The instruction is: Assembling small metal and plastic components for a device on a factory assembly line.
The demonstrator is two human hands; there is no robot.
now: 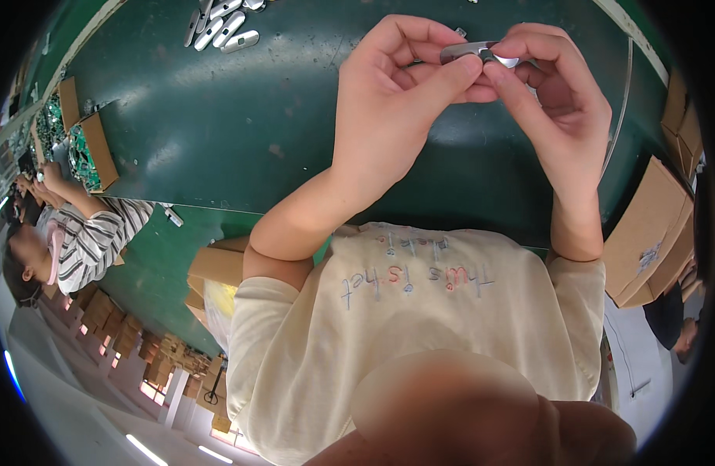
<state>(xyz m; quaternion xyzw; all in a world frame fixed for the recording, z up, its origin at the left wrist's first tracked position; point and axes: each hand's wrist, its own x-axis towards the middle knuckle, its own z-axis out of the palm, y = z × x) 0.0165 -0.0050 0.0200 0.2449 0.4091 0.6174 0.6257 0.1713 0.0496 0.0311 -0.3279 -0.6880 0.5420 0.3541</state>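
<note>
At the far side of the green worktable [217, 116], both my hands hold a small, long, shiny silver metal piece with rounded ends [459, 51]. My left hand [396, 101] pinches its left part between thumb and fingers. Thumb and fingertips of my right hand [563, 97] close on its right end, next to a small dark part [487, 56] near the middle. My fingers cover some of the piece, so its full shape is hidden. Farther left lie several similar silver oval pieces [229, 29], some showing a small dark hole.
A cardboard box of green circuit boards [99, 151] stands on the table's left edge. Beyond it sits a co-worker in a striped top [101, 233]. A large open carton [648, 233] is at my right, with another person partly visible behind. One more carton [217, 268] stands left of me.
</note>
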